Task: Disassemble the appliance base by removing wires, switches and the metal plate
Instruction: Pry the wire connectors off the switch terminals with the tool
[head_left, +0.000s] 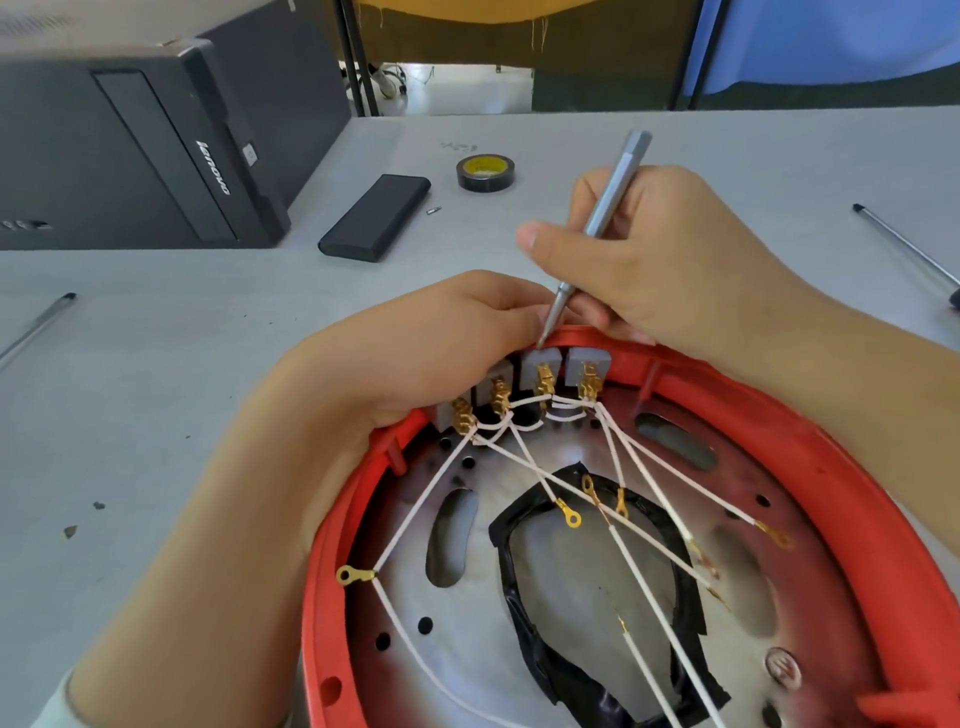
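A red round appliance base (810, 431) lies upside down near me, with a metal plate (597, 561) inside it, edged with black tape around a central hole. Several grey switches (540, 361) with brass terminals sit along its far rim. White wires (639, 551) fan out from them over the plate. My left hand (431, 353) curls over the rim and grips the switches from the left. In my right hand (670, 260) I hold a grey precision screwdriver (602, 208), its tip down at the top of one switch.
On the grey table lie a black case (376, 215), a roll of black tape (485, 171) and a small bit (434, 210). A black computer tower (135, 140) stands at the far left. Long screwdrivers lie at the left (36, 327) and right (909, 249) edges.
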